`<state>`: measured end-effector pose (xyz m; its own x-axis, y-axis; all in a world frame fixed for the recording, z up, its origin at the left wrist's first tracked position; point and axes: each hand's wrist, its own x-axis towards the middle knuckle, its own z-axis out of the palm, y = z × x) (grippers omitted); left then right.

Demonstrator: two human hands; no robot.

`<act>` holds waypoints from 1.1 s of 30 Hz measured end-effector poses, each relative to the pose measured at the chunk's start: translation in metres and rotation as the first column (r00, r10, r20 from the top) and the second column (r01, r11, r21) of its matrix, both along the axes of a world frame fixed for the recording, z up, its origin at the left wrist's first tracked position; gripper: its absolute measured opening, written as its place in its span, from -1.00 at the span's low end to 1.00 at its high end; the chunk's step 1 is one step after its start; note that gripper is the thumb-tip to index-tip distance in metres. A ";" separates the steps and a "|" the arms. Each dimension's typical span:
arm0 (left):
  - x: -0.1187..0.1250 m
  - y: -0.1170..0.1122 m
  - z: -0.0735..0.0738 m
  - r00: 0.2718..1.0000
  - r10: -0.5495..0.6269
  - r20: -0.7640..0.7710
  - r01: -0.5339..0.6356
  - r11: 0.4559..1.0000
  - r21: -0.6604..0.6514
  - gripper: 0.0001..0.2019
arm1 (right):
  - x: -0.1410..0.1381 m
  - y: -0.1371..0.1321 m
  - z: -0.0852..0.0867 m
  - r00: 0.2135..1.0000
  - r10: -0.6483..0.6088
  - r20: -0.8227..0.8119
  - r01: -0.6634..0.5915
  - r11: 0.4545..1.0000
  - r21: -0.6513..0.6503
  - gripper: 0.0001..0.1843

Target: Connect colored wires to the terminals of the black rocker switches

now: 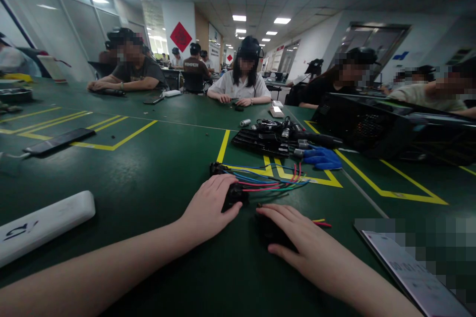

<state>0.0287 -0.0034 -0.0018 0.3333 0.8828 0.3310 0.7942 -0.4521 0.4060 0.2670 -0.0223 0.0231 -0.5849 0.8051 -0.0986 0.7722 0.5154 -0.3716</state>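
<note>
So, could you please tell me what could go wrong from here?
The coloured wires running from the black connector in the left grip might tangle or be pulled loose. The right forearm lies close beside the flat device, so a careless sweep could push it.

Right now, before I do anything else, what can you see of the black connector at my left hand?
The black connector is a small, blocky piece that looks like dark plastic. Coloured wires, pinkish red and green among them, appear to leave its right end and run rightward above the green tabletop. Your left hand holds it, fingers over it and thumb at its near side, covering part of the body. Whether it rests on the surface, I can't tell.
</note>
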 end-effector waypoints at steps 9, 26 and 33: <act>-0.001 0.001 0.005 0.961 0.089 0.262 -0.017 0.964 -0.266 -0.72 | 0.008 0.001 0.000 1.000 -0.005 -0.004 0.005 0.994 -0.109 -0.28; 0.002 -0.033 0.008 0.738 -0.526 0.423 0.613 0.784 -0.093 -0.65 | 0.022 0.049 -0.019 0.993 -0.011 -0.116 0.013 1.000 0.021 -0.36; -0.002 -0.027 0.007 0.834 -0.466 0.295 0.526 0.834 -0.168 -0.60 | 0.034 0.095 -0.012 0.997 -0.010 -0.071 0.010 1.000 -0.001 -0.36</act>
<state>0.0271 -0.0306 0.0050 0.6865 0.6786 0.2613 0.3566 -0.6273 0.6923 0.3014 0.0723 0.0108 -0.5820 0.8112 -0.0578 0.7494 0.5074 -0.4255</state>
